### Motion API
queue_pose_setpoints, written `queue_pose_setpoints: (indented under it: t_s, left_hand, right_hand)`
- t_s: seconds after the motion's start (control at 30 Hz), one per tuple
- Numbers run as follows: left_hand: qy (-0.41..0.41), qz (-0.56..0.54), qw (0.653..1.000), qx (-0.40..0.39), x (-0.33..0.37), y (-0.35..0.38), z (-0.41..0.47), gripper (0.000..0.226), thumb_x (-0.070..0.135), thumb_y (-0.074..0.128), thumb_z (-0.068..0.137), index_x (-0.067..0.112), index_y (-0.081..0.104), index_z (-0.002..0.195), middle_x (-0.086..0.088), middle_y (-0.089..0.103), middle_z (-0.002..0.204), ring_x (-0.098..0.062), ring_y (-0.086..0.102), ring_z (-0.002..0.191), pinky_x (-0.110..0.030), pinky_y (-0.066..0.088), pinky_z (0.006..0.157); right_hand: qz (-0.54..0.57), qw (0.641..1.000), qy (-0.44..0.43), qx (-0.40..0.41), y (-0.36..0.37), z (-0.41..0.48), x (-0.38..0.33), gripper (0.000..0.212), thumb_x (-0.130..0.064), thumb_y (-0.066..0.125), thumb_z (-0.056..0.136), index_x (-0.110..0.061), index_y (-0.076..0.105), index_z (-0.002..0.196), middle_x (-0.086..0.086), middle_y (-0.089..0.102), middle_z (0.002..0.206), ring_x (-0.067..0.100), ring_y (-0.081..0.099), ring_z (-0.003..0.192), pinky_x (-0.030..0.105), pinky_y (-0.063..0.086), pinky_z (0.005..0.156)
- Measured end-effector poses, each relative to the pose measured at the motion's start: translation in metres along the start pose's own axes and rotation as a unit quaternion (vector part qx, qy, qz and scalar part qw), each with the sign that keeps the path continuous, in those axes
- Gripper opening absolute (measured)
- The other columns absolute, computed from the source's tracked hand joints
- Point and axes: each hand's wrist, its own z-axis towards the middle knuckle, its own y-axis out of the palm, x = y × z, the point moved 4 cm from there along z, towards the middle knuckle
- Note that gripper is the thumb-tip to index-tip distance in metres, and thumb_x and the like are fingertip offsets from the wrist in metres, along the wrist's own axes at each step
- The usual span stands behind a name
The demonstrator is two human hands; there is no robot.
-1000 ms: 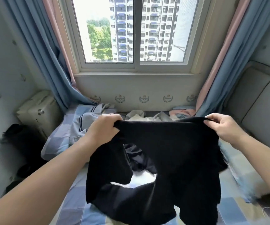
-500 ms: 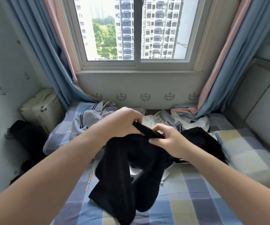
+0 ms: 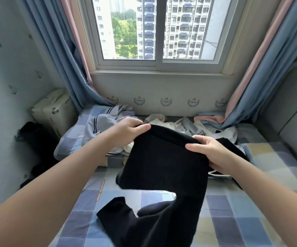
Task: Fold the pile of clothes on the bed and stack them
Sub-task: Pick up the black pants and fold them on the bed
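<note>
A: Item one?
B: Black garment (image 3: 163, 166), held up over the middle of the bed (image 3: 251, 220), its lower end trailing on the checked sheet toward the near edge.
A: Holders?
B: Left hand (image 3: 127, 132) and right hand (image 3: 215, 155), each clamped on one top corner, probably so the cloth hangs flat for folding.
A: Orientation?
B: Long axis runs far to near. The held edge lies crosswise, right end lower.
A: Remainder?
B: Pile of clothes (image 3: 188, 127), unfolded, along the far edge.
</note>
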Motion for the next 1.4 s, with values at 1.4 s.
queue_pose_setpoints:
  t_s: [1.4]
  left_hand:
    - [-0.144, -0.284, 0.925, -0.209, 0.004, 0.116, -0.051, 0.031, 0.042, 0.060, 0.099, 0.031, 0.062, 0.128, 0.002, 0.068, 0.131, -0.019, 0.061, 0.124, -0.037, 0.049, 0.106]
  right_hand:
    - [0.243, 0.961, -0.091, 0.094, 0.016, 0.018, -0.028, 0.026, -0.010, 0.054, 0.100, -0.011, 0.064, 0.123, 0.013, 0.073, 0.114, 0.027, 0.070, 0.104, 0.036, 0.059, 0.084]
